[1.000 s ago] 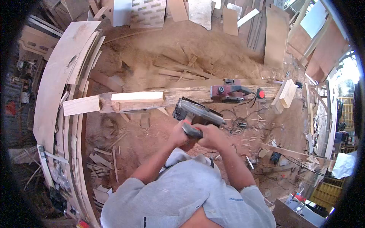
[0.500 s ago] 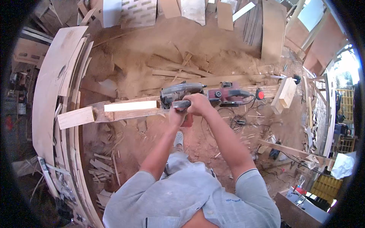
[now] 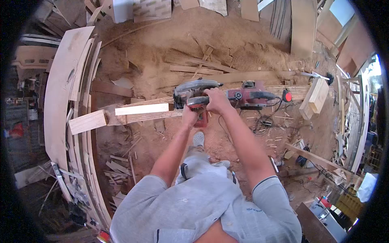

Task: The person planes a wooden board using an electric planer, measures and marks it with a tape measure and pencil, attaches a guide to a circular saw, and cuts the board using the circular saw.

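Both hands were on the circular saw, which sat over the long rough beam, just right of the pale strip lying along the beam. Left grip was closed at the near side of the saw's handle; right grip was wrapped over its right side, some fingers hidden. Whether strip and saw touched, could not tell.

Step in hand, by my reading: handling the saw at the beam, either lining it up or resting it there. Blade hidden from above; could not tell whether it was running or in contact with wood.

Next move, as judged, called for a firm two-handed hold and a level base, with care to the right: the red planer stood on the beam close by the right grip, its cord looped on the ground below. One shoe showed beneath the saw, near side of the beam; footing there wanted watching.
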{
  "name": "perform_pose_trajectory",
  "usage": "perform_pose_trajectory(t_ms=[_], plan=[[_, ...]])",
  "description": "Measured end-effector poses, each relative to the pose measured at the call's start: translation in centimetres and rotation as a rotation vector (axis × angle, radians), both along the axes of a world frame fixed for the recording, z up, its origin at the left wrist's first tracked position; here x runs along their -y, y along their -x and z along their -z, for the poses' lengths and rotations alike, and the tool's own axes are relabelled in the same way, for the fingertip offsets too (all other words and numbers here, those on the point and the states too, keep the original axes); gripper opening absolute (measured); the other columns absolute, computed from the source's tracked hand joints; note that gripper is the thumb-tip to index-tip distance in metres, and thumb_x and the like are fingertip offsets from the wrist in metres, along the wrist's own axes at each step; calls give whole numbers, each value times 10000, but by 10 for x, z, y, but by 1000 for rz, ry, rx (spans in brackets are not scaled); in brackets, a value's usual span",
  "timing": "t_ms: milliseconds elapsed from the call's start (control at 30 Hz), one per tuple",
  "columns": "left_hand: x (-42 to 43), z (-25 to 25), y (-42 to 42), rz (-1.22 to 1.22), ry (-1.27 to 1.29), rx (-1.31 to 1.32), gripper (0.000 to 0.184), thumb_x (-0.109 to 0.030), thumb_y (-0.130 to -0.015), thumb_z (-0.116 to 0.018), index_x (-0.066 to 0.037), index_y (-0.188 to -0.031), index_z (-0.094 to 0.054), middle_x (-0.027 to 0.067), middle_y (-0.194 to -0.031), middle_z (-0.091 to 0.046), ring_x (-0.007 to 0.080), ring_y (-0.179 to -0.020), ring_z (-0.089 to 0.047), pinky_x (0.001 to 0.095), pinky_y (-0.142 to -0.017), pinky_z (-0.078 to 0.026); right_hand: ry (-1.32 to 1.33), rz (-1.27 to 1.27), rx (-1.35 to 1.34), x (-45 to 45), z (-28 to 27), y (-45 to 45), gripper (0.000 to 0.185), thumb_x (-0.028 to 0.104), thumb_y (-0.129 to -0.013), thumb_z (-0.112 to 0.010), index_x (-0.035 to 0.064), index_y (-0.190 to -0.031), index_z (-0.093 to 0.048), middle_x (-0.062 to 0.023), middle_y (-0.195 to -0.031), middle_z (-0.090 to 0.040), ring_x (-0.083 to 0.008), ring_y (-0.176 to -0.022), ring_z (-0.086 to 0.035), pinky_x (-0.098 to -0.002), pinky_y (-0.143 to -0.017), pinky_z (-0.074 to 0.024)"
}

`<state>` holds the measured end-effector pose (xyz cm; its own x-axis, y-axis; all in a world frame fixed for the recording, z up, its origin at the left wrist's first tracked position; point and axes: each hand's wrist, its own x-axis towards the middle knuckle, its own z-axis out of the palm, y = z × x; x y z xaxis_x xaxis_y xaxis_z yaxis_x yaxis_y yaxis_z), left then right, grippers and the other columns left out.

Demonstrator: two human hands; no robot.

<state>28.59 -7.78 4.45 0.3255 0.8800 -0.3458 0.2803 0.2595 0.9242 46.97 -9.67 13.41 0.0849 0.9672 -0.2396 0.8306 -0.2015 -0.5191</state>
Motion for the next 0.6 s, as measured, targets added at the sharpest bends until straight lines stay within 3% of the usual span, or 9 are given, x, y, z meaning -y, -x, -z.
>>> perform_pose_trajectory(t_ms=[100,167,233,300,367,433,500,567,600], plan=[[7,70,10,-78,-99,-1,522,-256,-806,-925,-34,-1213,-687,105,-1089,-773,250,-1005,-743,397,-898,-578,-119,25,-7,20,-3,-5,586,96,-710,-789,77,-1282,-664,-204,-1218,-658,-412,-1257,-587,-468,-1091,-485],[10,68,9,-29,-64,20,490,-216,-843,-891,-44,-1241,-663,105,-1131,-754,238,-1037,-720,391,-916,-567,-229,76,-38,45,-11,-14,583,88,-726,-786,78,-1292,-648,-193,-1256,-634,-405,-1291,-563,-470,-1110,-472],[9,7,1,121,89,65,504,-158,-889,-844,-52,-1317,-601,113,-1214,-714,231,-1096,-678,393,-946,-547,-376,130,-61,71,-17,-23,555,89,-742,-782,81,-1280,-647,-187,-1281,-621,-399,-1302,-555,-477,-1112,-473],[23,-40,-12,-23,23,-104,452,-186,-908,-839,-56,-1284,-624,88,-1187,-720,206,-1079,-678,380,-937,-546,-442,200,-40,101,-20,-39,528,110,-763,-777,89,-1274,-645,-172,-1299,-612,-394,-1324,-539,-502,-1151,-426],[19,18,-2,-67,-45,-181,832,-409,-814,-937,32,-1369,-502,154,-1275,-692,219,-1120,-684,378,-966,-546,-505,272,36,130,-22,-65,516,111,-773,-765,98,-1274,-644,-171,-1315,-610,-396,-1334,-533,-512,-1171,-399],[10,57,7,-2,10,-54,827,-410,-818,-937,50,-1351,-501,175,-1275,-689,240,-1136,-679,390,-981,-545,-593,363,140,152,-22,-105,480,98,-786,-731,99,-1258,-644,-168,-1343,-602,-396,-1353,-519,-518,-1182,-376],[20,20,-2,-10,-43,-180,862,-409,-809,-947,64,-1360,-482,183,-1294,-669,240,-1162,-662,391,-1002,-536,-648,443,261,167,-27,-150,464,82,-785,-715,96,-1243,-645,-170,-1353,-598,-397,-1355,-516,-528,-1175,-379],[41,20,-12,-175,-259,-90,424,-267,-841,-918,-36,-1128,-707,65,-1011,-766,149,-871,-703,333,-799,-559,-551,414,258,174,-19,-195,484,113,-803,-755,85,-1274,-644,-177,-1322,-632,-392,-1292,-567,-511,-1122,-434],[44,26,-9,-187,-227,-128,537,-308,-814,-947,-26,-1178,-670,63,-1009,-758,156,-892,-699,337,-833,-551,-448,345,154,172,4,-220,498,129,-809,-771,82,-1287,-641,-177,-1307,-645,-389,-1271,-582,-506,-1108,-447]])
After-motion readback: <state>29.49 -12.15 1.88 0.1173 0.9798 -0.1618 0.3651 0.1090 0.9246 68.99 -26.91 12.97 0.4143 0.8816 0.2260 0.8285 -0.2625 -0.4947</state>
